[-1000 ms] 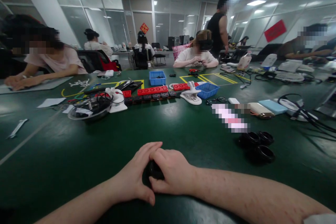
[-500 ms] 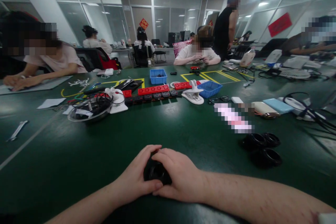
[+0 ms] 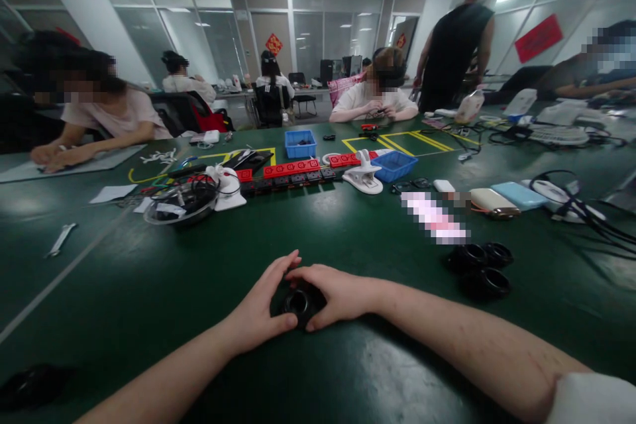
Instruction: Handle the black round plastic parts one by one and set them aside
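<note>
A black round part with a hole in its middle [image 3: 299, 305] sits on the green table in front of me, between my two hands. My left hand [image 3: 256, 311] curves around its left side, the thumb at the near edge and the fingers at the far edge. My right hand [image 3: 335, 295] wraps the right side in the same way, thumb low and fingers over the top. The fingertips of both hands nearly meet on the far side. Parts of the rim are hidden under my fingers.
Three similar black hollow parts [image 3: 484, 268] stand to the right. A dark object [image 3: 32, 384] lies at the lower left, a wrench [image 3: 62, 240] beyond it. Ahead are a metal bowl of cables [image 3: 181, 209], red sockets [image 3: 291, 169], a white clip base [image 3: 364, 175] and blue bins [image 3: 395, 164]. Co-workers sit around.
My hands and the black part appear slightly higher in view, with the hands spread a little wider around it. The dark object at lower left now shows. A standing person has moved right.
</note>
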A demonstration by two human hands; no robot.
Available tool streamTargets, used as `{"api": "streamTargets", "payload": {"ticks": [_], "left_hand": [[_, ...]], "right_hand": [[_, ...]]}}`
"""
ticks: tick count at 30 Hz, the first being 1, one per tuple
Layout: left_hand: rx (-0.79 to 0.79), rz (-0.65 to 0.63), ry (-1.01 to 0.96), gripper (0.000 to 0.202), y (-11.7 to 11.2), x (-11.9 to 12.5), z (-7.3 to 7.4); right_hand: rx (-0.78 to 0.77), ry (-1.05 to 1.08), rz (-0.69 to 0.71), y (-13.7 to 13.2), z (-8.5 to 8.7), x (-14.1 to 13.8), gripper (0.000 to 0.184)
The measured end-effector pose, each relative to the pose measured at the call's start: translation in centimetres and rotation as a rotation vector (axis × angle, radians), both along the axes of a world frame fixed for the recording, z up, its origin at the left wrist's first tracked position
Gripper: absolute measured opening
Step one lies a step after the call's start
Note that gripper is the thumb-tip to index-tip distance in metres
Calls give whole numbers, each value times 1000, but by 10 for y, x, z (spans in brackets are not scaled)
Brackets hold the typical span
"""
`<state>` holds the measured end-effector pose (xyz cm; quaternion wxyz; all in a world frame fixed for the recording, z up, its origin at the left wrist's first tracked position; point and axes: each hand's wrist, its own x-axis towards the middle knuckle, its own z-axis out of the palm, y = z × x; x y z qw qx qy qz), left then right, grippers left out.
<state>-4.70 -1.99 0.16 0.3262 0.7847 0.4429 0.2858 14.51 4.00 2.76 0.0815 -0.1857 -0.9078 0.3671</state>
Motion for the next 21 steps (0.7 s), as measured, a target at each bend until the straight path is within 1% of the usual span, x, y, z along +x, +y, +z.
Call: {"api": "streamTargets", "payload": {"ticks": [2,4,6,9,11,15,19,21], "left_hand": [[37,-13,52,74,-2,2,3],[84,-21,89,69,-4,4,6],[131,-25,94,66,-6,6,8],[192,-42,92,58,-8,8,11],[231,-51,92,52,-8,8,12],[307,-82,69,39,-11,9,12],[288,-121,85,33,-12,10,15],[281,-121,86,33,-12,11,16]], "right_hand": [[54,-16,57,2,-1,1,73],[105,-25,97,3,-3,0,62],[134,-25,117,3,-7,-1,52],[171,-34,125,4,-10,-2,44],[193,-49,130,4,-10,-3,44],[197,-40,130,5,-10,-3,54],[181,-33,159,6,-10,-2,48],[175,-32,161,6,-9,-2,49]]}}
